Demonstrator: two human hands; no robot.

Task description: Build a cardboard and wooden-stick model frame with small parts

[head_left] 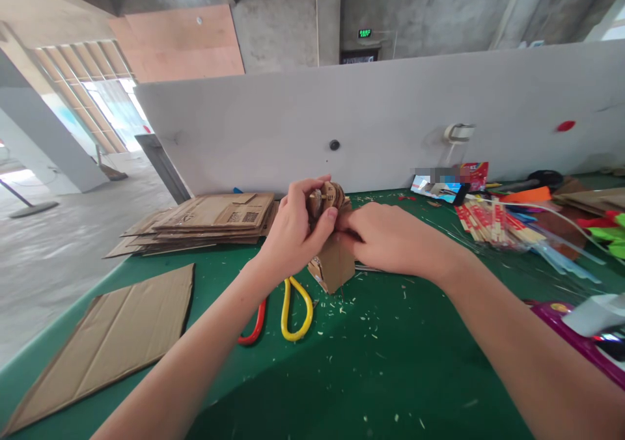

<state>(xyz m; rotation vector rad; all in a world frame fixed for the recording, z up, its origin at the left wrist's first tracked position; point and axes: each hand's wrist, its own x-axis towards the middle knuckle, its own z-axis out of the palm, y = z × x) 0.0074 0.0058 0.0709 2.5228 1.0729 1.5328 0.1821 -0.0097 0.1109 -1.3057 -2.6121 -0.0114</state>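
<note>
Near the middle of the green table, a small folded cardboard piece (336,264) is between my two hands, with round cardboard discs (333,196) at its top. My left hand (305,215) is closed around the discs, its thumb across their near side. My right hand (375,235) grips the cardboard piece from the right with curled fingers; its fingertips are partly hidden. Just below my left wrist lie scissors with one yellow handle (310,319) and one red handle (258,326). My left forearm hides part of them.
A stack of flattened cardboard (219,219) lies at the back left, and a loose cardboard sheet (117,329) nearer. Wrapped chopsticks (488,225) and a phone (439,187) are at the right. A purple tray edge (566,332) sits front right. A white partition (273,127) stands behind.
</note>
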